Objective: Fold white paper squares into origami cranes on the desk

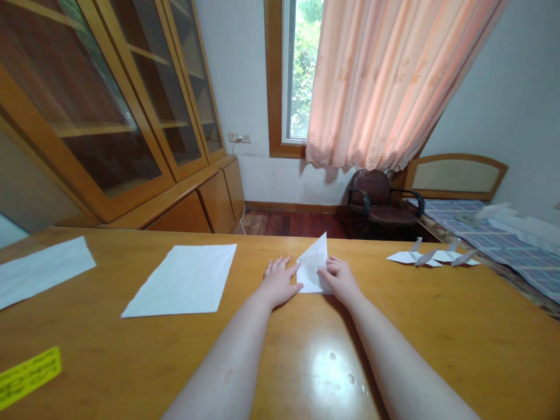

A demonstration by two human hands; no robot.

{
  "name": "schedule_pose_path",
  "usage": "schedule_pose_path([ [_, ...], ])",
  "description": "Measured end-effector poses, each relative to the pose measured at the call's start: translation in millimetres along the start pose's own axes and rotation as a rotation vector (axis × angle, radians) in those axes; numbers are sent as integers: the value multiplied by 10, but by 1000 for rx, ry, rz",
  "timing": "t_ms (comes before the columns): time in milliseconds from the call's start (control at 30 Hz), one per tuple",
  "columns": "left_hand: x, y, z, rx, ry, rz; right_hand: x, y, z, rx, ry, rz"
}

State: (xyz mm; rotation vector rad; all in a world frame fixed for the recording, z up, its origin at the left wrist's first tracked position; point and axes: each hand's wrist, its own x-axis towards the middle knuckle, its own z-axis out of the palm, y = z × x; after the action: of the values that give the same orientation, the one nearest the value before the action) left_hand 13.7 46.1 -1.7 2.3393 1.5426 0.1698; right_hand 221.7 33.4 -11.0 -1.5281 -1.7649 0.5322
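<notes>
A partly folded sheet of white paper lies on the wooden table between my hands, one pointed flap standing up at its top right. My left hand rests with spread fingers on the tabletop, its thumb and index finger touching the paper's left edge. At the right edge, my right hand pinches the paper, thumb in front and the other fingers curled behind. Farther right stand two folded paper figures with upright points, close beside each other.
A flat white sheet lies to the left, and another paper piece at the far left. A yellow label is near the front left of the table. Beyond it stand a glass cabinet, an office chair and a bed.
</notes>
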Motion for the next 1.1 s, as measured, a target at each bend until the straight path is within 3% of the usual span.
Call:
schedule_pose_path([
  [167, 10, -11, 12, 8, -6, -3, -9, -29, -17, -135, 18, -107],
  [400, 4, -7, 2, -6, 8, -6, 10, 21, -12, -244, 32, 150],
  [600, 8, -14, 8, -13, 8, -12, 4, -25, -15, -322, 17, 66],
  [833, 32, -34, 44, -4, 35, -13, -56, -109, -27, -29, -117, -151],
  [933, 39, -29, 45, -5, 37, -25, -86, -127, -26, 83, -184, -136],
  [1100, 47, -27, 52, -5, 47, -32, -104, -128, -19, 71, -235, -106],
])
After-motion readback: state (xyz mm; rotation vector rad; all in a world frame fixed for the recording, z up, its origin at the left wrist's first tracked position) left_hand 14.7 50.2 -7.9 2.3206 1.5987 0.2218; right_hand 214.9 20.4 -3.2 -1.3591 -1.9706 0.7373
